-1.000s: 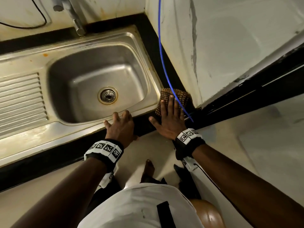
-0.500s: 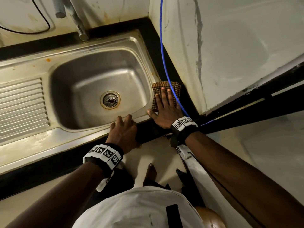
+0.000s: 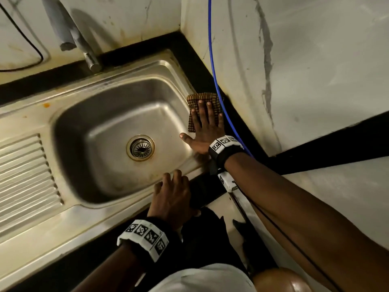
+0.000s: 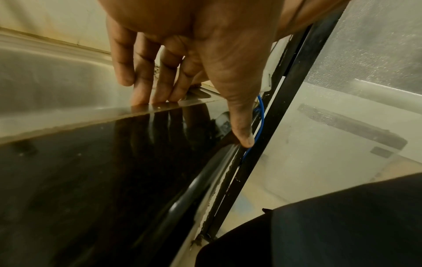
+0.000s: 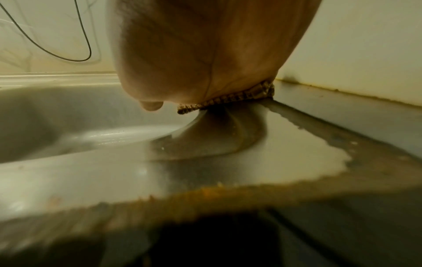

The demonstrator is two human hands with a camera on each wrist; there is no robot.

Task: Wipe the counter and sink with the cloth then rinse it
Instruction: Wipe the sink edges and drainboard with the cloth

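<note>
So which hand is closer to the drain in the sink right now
Hard to call, roughly equal. The left hand rests on the sink's front rim, below the drain; the right hand presses the cloth on the right rim.

Both forearms are bare. Each wrist wears a black strap ringed with white blocks printed with black square markers (image 3: 223, 144). A white top (image 3: 202, 279) and dark trousers (image 4: 331, 225) show beside the left hand (image 3: 171, 199).
</note>
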